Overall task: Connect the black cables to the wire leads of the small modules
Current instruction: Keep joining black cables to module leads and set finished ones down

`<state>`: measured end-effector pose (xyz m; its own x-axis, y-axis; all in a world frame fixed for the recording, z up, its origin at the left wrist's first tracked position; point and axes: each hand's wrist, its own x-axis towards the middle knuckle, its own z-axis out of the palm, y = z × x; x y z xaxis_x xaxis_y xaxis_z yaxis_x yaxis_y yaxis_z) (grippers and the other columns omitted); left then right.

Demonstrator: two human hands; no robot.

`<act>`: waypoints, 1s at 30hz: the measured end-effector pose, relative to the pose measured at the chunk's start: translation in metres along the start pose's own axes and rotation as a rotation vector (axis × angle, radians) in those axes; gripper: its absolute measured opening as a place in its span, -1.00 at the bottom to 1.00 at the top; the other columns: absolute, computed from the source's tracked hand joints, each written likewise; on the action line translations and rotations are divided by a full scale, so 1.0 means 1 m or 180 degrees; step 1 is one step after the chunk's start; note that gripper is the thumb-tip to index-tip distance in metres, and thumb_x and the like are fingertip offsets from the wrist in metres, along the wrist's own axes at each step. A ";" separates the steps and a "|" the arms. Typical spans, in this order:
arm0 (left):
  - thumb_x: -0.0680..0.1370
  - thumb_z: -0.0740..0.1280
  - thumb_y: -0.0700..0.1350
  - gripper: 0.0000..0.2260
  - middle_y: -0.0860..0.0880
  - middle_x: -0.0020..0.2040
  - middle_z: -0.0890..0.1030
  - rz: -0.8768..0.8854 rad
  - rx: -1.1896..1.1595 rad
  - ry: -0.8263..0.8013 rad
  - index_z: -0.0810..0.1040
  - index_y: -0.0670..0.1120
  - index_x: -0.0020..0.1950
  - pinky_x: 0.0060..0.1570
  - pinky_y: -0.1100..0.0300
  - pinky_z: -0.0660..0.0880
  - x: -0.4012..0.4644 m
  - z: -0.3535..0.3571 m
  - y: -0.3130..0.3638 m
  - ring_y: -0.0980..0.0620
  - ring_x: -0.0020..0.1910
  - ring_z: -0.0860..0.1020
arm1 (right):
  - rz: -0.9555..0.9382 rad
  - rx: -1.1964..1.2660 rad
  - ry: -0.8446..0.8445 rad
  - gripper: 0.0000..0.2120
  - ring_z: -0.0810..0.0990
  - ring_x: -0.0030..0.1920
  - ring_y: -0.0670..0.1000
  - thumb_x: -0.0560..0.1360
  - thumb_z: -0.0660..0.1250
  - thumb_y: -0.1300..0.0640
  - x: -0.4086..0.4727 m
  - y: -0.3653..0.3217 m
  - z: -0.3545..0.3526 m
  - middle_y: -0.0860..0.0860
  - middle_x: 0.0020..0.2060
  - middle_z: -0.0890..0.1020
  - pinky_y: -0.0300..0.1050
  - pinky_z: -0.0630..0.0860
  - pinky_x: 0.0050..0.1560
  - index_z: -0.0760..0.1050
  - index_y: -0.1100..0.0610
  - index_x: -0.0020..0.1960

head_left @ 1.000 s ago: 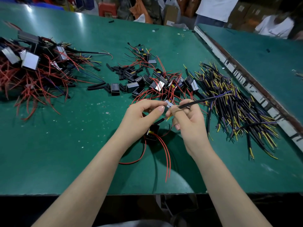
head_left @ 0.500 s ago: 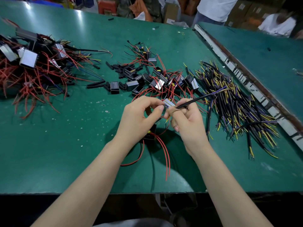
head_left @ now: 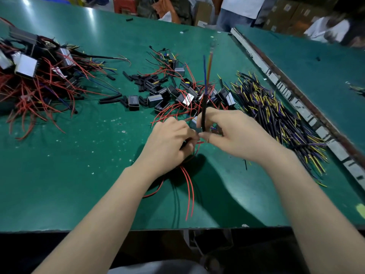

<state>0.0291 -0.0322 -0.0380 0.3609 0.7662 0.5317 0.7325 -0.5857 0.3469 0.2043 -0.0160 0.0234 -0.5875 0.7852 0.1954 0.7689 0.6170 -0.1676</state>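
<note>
Lying at far left on the green table point(head_left: 59, 175) is a tangle point(head_left: 33, 80) of red-wired modules. Near the middle, loose modules point(head_left: 158, 99) and black sleeves point(head_left: 142, 80) are scattered. The left hand point(head_left: 167, 143) curls its fingers around red leads point(head_left: 188, 190) trailing below. The right hand point(head_left: 237, 135) pinches 1 black cable point(head_left: 203, 113) upright. A cable pile point(head_left: 276, 115) spreads at right.

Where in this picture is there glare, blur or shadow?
Head view: glare streaks on the far left of the green table; the upright black cable has a blurred tip; people behind are blurred; the hands cast dark shadows toward the near edge.
</note>
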 end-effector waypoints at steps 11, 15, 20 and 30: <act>0.50 0.29 -0.08 -0.93 0.24 -0.15 0.51 -0.0618 -0.1459 0.0679 0.51 0.10 -0.08 0.10 0.24 0.36 0.000 -0.003 -0.001 0.09 -0.04 0.46 | 0.0566 0.2671 0.0552 -0.76 0.50 -0.20 0.01 0.49 0.38 0.31 0.014 0.002 0.010 0.04 -0.19 0.58 -0.05 0.46 -0.12 0.38 0.03 -0.07; 0.51 0.31 -0.12 -0.92 0.29 -0.15 0.50 -0.0876 -0.1443 0.1074 0.54 0.06 -0.05 0.00 0.46 0.30 -0.001 -0.002 0.000 0.19 -0.08 0.43 | 0.0954 0.2980 0.1206 -0.75 0.54 -0.20 -0.10 0.48 0.37 0.32 0.014 -0.014 0.033 -0.04 -0.22 0.58 -0.12 0.51 -0.12 0.37 0.02 -0.08; 0.50 0.33 -0.12 -0.93 0.29 -0.19 0.50 -0.1141 -0.1278 0.1351 0.61 -0.03 -0.07 -0.02 0.21 0.39 -0.001 -0.001 0.002 0.10 -0.11 0.47 | 0.0899 0.2276 0.1442 -0.76 0.50 -0.22 -0.12 0.48 0.37 0.25 0.012 -0.032 0.043 -0.08 -0.20 0.58 -0.10 0.46 -0.13 0.33 0.03 -0.03; 0.49 0.30 -0.06 -0.84 0.01 -0.19 0.61 -0.0803 -0.0787 0.0534 0.64 -0.08 -0.11 -0.06 -0.05 0.43 -0.001 -0.003 0.001 -0.10 -0.11 0.49 | -0.0485 -0.1000 0.0755 -0.72 0.42 -0.01 0.08 0.38 0.35 0.32 0.017 -0.032 -0.001 -0.04 -0.24 0.46 0.00 0.21 -0.05 0.47 0.12 0.06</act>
<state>0.0281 -0.0340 -0.0357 0.0729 0.8524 0.5178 0.6176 -0.4462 0.6477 0.1702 -0.0225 0.0325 -0.6543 0.6300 0.4184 0.7389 0.6504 0.1761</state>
